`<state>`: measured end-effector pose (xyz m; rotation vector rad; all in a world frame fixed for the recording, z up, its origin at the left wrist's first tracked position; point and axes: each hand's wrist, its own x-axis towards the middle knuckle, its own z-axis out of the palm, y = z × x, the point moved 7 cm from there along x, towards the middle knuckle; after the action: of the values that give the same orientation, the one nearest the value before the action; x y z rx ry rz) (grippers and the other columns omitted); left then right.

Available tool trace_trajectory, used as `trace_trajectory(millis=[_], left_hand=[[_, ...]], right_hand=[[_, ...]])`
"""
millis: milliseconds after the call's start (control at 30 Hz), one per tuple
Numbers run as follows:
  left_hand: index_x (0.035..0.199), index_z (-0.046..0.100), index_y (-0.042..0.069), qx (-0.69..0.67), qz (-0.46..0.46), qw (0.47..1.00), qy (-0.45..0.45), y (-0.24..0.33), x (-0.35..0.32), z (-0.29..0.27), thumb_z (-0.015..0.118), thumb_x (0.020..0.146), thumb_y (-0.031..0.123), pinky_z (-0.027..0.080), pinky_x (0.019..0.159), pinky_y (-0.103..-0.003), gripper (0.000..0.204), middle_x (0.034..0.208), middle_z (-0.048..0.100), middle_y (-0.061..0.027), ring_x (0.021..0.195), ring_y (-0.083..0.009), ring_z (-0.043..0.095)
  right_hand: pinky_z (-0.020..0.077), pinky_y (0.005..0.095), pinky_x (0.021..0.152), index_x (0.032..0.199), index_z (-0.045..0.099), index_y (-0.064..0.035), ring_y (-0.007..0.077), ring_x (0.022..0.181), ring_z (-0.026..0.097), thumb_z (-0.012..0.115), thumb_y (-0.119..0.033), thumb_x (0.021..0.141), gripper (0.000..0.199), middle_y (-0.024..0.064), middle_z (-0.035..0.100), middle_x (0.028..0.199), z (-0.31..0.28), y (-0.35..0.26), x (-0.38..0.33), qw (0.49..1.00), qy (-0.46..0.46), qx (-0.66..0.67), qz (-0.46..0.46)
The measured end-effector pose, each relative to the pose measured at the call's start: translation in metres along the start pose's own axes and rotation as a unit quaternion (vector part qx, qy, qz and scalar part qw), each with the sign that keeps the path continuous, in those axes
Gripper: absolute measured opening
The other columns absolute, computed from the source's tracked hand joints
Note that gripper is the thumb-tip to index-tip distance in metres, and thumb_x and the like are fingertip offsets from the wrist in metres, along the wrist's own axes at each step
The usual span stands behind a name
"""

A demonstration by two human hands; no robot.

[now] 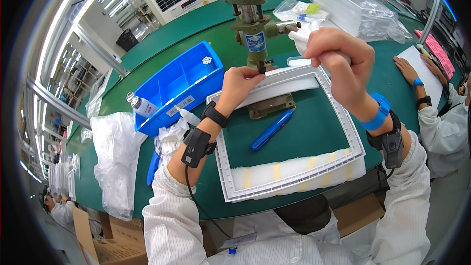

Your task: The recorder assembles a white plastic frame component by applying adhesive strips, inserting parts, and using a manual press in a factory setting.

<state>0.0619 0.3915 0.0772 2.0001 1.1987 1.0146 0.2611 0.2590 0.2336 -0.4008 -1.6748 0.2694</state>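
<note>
A white rectangular plastic frame lies on the green table, with white foam strips along its near and far sides. My left hand pinches the frame's far edge right under the head of a small green hand press. My right hand is closed around the press's white lever handle, raised above the frame's far right corner. A blue pen-shaped tool lies inside the frame, near the press's base plate.
A blue compartment bin with small white parts stands to the left, a spray can beside it. Clear plastic bags lie at left. Stacked white trays in plastic are at the back right. Another person's hands rest on paper at right.
</note>
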Motion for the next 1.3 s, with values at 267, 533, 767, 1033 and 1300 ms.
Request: trace_trajectory(millis=[267,533,767,1033,1300], left_hand=[[0.094,0.075,-0.006,0.027,0.019,0.999,0.005,0.005,0.001,0.002,0.078,0.080,0.018,0.055,0.070,-0.030,0.027,0.085,0.075,-0.0177,0.074,-0.0213,0.072],[0.095,0.074,-0.006,0.021,0.009,1.000,0.000,0.006,0.001,0.003,0.078,0.081,0.017,0.055,0.071,-0.031,0.027,0.087,0.075,-0.0186,0.074,-0.0224,0.072],[0.094,0.074,-0.006,0.023,0.008,1.000,-0.002,0.006,0.001,0.002,0.078,0.080,0.017,0.055,0.071,-0.032,0.027,0.086,0.075,-0.0189,0.076,-0.0223,0.072],[0.092,0.074,-0.006,0.021,0.024,0.999,0.000,0.001,0.001,0.004,0.078,0.080,0.021,0.051,0.068,-0.029,0.030,0.081,0.074,-0.0145,0.072,-0.0169,0.068],[0.094,0.075,-0.004,0.019,-0.003,1.000,-0.002,-0.003,0.002,0.004,0.078,0.080,0.020,0.054,0.068,-0.032,0.028,0.084,0.074,-0.0173,0.073,-0.0216,0.071]], right_hand=[[0.0413,0.0225,0.054,0.077,0.069,0.0036,0.0078,0.059,0.053,0.048,-0.001,0.083,0.023,0.0043,0.062,0.065,0.003,0.007,0.046,0.998,-0.052,0.029,0.029],[0.0402,0.0219,0.053,0.076,0.068,0.0035,0.0073,0.059,0.052,0.048,-0.001,0.082,0.022,0.0043,0.061,0.067,0.000,0.009,0.045,0.998,-0.036,0.047,0.037],[0.0438,0.0268,0.056,0.072,0.067,0.0031,0.0119,0.059,0.053,0.050,0.001,0.073,0.017,0.0079,0.061,0.067,0.002,0.000,-0.011,0.997,-0.073,0.000,0.009],[0.0514,0.0380,0.075,0.062,0.064,-0.0042,0.0275,0.057,0.053,0.051,-0.002,0.054,0.015,0.0079,0.054,0.055,0.017,0.001,-0.047,0.987,-0.148,-0.057,-0.031],[0.0499,0.0342,0.072,0.060,0.063,-0.0068,0.0242,0.055,0.051,0.051,-0.002,0.053,0.014,0.0048,0.052,0.054,0.021,0.000,-0.044,0.976,-0.198,-0.077,-0.044]])
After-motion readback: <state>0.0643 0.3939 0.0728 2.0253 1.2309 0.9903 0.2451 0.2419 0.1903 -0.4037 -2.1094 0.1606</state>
